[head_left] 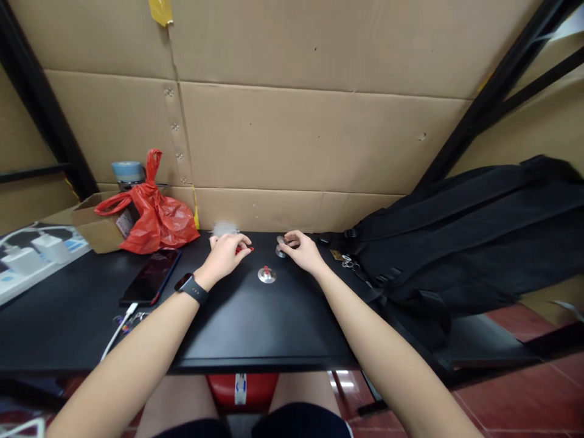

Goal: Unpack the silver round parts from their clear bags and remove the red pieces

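Note:
On the black desk [255,328], a round, shiny silver disc with a red piece at its middle [267,277] lies between my hands, touched by neither. My left hand [227,254], wearing a dark watch [194,288], is closed with small red pieces [239,249] showing at its fingertips; their kind cannot be made out. Behind it is a crumpled clear plastic bag [223,228], partly covered by the hand. My right hand [303,250] pinches a small silver metal disc [281,241]. A second silver piece [280,251] sits right below that disc; whether they are joined is unclear.
At left stand a red plastic bag [159,222], a cardboard box [98,228], a phone [152,277] with a white cable [119,328], and a power strip [50,264]. A black backpack [469,237] fills the right side, with keys [349,261] beside it. A cardboard wall [283,140] rises behind.

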Demonstrator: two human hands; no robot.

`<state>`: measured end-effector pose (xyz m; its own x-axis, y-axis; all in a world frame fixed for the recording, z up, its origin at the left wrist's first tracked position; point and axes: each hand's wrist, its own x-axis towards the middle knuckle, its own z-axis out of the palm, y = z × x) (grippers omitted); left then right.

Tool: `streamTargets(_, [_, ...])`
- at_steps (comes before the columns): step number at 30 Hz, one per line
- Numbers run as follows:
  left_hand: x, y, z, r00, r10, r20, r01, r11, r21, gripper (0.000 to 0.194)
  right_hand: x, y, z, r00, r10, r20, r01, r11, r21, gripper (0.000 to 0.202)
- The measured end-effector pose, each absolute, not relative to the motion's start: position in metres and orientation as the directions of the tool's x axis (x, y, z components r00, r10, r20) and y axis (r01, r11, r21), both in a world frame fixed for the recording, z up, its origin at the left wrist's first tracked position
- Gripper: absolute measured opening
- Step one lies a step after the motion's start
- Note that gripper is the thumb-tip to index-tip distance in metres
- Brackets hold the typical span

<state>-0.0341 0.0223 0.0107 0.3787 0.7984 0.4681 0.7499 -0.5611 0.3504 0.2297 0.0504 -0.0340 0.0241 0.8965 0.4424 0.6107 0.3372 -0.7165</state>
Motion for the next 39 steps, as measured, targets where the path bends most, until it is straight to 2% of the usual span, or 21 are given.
streamTargets(6, [-0.029, 0.017, 0.013, 0.395, 0.802, 0.448, 0.734, -0.569, 0.372, 0.019, 0.205, 0.033, -0.023, -0.057, 0.902, 0.428, 0.347, 0.42, -0.839, 0.033])
streamTargets(10, [-0.022, 0.014, 0.011, 0.374, 0.812, 0.449, 0.71, -0.562, 0.425, 0.017, 0.184, 0.012, -0.012, -0.154, 0.883, 0.443, 0.184, 0.466, -0.866, 0.036])
streamTargets(19, [-0.014, 0.013, 0.002, 0.318, 0.794, 0.518, 0.583, -0.595, 0.554, 0.015, 0.167, -0.006, -0.004, -0.204, 0.822, 0.531, 0.158, 0.563, -0.811, 0.038])
streamTargets(24, [-0.013, 0.013, 0.0, 0.319, 0.773, 0.548, 0.533, -0.625, 0.571, 0.013, 0.167, -0.005, -0.005, -0.193, 0.838, 0.51, 0.112, 0.535, -0.838, 0.04])
streamTargets(28, [-0.011, 0.009, 0.003, 0.3, 0.762, 0.574, 0.561, -0.628, 0.539, 0.013, 0.166, -0.002, -0.009, -0.167, 0.873, 0.458, 0.039, 0.47, -0.882, 0.041])
streamTargets(30, [-0.01, 0.006, 0.006, 0.278, 0.757, 0.591, 0.592, -0.62, 0.516, 0.013, 0.167, 0.0, -0.01, -0.169, 0.879, 0.447, 0.06, 0.462, -0.885, 0.036])
streamTargets(36, [-0.006, 0.0, 0.011, 0.245, 0.759, 0.604, 0.664, -0.585, 0.465, 0.01, 0.173, 0.004, -0.009, -0.278, 0.85, 0.446, 0.296, 0.518, -0.802, 0.034])
streamTargets(39, [-0.007, 0.001, 0.01, 0.251, 0.78, 0.573, 0.655, -0.573, 0.493, 0.012, 0.174, 0.004, -0.008, -0.279, 0.828, 0.486, 0.366, 0.56, -0.743, 0.025])
